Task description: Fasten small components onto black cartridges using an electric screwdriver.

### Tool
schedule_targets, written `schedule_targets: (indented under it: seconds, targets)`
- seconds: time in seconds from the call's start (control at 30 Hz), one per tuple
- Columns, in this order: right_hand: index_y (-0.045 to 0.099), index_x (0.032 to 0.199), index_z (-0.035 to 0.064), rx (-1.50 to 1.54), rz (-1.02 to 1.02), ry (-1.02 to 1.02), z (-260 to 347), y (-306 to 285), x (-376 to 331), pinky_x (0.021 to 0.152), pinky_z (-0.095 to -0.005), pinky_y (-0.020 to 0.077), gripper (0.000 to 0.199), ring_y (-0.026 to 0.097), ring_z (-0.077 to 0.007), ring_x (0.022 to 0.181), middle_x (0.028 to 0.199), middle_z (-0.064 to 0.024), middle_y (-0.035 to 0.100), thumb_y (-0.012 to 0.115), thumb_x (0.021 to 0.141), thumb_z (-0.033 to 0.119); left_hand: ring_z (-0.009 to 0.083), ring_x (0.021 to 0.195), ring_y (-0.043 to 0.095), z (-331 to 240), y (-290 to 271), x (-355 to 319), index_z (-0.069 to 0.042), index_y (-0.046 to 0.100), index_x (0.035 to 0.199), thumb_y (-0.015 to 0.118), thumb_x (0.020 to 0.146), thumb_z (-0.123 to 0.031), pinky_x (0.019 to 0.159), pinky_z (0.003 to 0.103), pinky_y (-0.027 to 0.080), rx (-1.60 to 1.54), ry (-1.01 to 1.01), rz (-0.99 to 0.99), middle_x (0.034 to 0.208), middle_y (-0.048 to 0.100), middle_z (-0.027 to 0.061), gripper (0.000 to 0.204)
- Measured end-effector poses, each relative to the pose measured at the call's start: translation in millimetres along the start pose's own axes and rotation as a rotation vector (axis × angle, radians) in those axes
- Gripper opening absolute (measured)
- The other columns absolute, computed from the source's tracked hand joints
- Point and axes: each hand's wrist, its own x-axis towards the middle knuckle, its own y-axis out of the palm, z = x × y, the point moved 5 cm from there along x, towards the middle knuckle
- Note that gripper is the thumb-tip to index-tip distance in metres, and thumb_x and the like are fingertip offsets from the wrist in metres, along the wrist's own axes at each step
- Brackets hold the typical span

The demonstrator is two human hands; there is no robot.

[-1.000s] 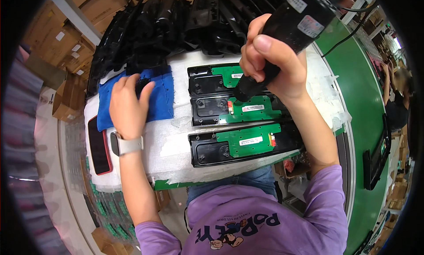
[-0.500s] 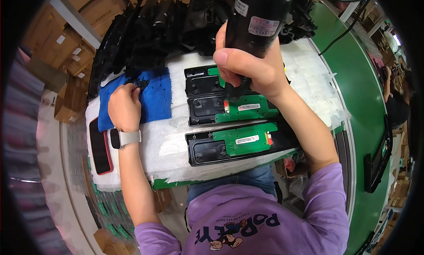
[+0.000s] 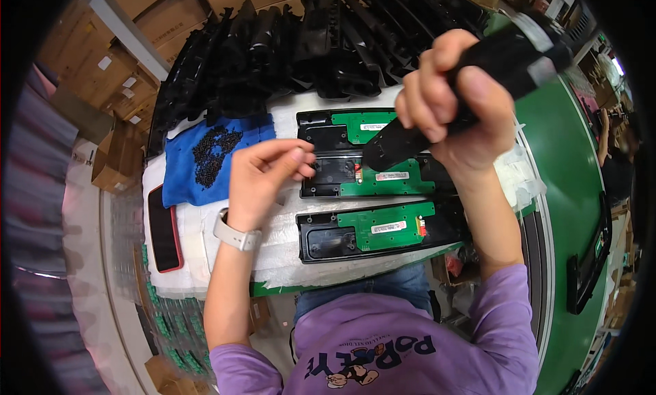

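Note:
My right hand [image 3: 465, 108] is wrapped round a black electric screwdriver [image 3: 400, 141], tilted with its nose down and left over the middle panel. My left hand [image 3: 270, 168] has thumb and fingers pinched beside the left end of that panel; whatever is between the fingertips is too small to make out. Three black plastic panels lie in rows, the far panel [image 3: 321, 137], the middle panel [image 3: 328, 173] and the near panel [image 3: 328, 241], each carrying a green circuit board [image 3: 369, 239]. Small black screws [image 3: 217, 145] are heaped on a blue cloth [image 3: 179, 180] left of the hand.
Many black plastic parts [image 3: 266, 46] are piled along the far side. A phone with a red edge [image 3: 161, 231] lies at the left on the white table covering [image 3: 273, 221]. Cardboard boxes [image 3: 113, 156] stand far left; a green surface [image 3: 560, 183] runs along the right.
My left hand has left the screw heap and moved right to the middle panel. My right hand has shifted right, and the screwdriver has swung from near upright to a slant.

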Motion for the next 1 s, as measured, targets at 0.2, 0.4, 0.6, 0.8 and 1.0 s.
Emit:
schedule_targets:
  seconds: [0.2, 0.4, 0.6, 0.8, 1.0]
  targets:
    - [0.047, 0.100, 0.0049, 0.146, 0.133, -0.136, 15, 0, -3, 0.060, -0.0291, 0.0415, 0.028, 0.043, -0.0088, 0.048, 0.062, 0.0010, 0.045, 0.046, 0.087, 0.029, 0.0118, 0.071, 0.063, -4, 29, -12, 0.006, 0.063, 0.093, 0.062, 0.078, 0.004, 0.065, 0.020, 0.051, -0.045, -0.004, 0.126, 0.083, 0.065, 0.0101, 0.015]
    - [0.046, 0.100, 0.0058, 0.107, 0.160, -0.140, 13, 4, -7, 0.060, -0.0292, 0.0410, 0.028, 0.044, -0.0096, 0.049, 0.063, 0.0008, 0.045, 0.049, 0.086, 0.029, 0.0126, 0.072, 0.063, -1, 32, -13, 0.007, 0.063, 0.091, 0.061, 0.078, 0.005, 0.066, 0.021, 0.052, -0.053, -0.023, 0.154, 0.083, 0.065, 0.0103, 0.014]
    - [0.046, 0.100, 0.0062, 0.099, 0.146, -0.112, 7, 7, -11, 0.058, -0.0283, 0.0407, 0.029, 0.043, -0.0094, 0.048, 0.062, 0.0011, 0.045, 0.050, 0.084, 0.030, 0.0141, 0.071, 0.063, 4, 35, -13, 0.007, 0.062, 0.091, 0.064, 0.077, 0.004, 0.066, 0.023, 0.053, -0.058, -0.042, 0.177, 0.083, 0.065, 0.0124, 0.014]
    - [0.046, 0.100, 0.0060, 0.061, 0.105, -0.091, 4, 8, -11, 0.058, -0.0279, 0.0405, 0.029, 0.042, -0.0088, 0.047, 0.061, 0.0016, 0.044, 0.051, 0.084, 0.030, 0.0141, 0.072, 0.063, 7, 35, -14, 0.007, 0.062, 0.091, 0.063, 0.078, 0.004, 0.067, 0.023, 0.053, -0.019, -0.051, 0.172, 0.084, 0.065, 0.0117, 0.014]
    - [0.045, 0.098, 0.0037, 0.125, 0.025, -0.096, 12, -1, -8, 0.060, -0.0278, 0.0390, 0.028, 0.041, -0.0089, 0.048, 0.062, 0.0013, 0.044, 0.050, 0.085, 0.028, 0.0090, 0.063, 0.060, 5, 28, -11, 0.004, 0.063, 0.089, 0.057, 0.083, -0.003, 0.057, 0.019, 0.048, 0.070, -0.001, 0.152, 0.074, 0.064, 0.0075, 0.011]
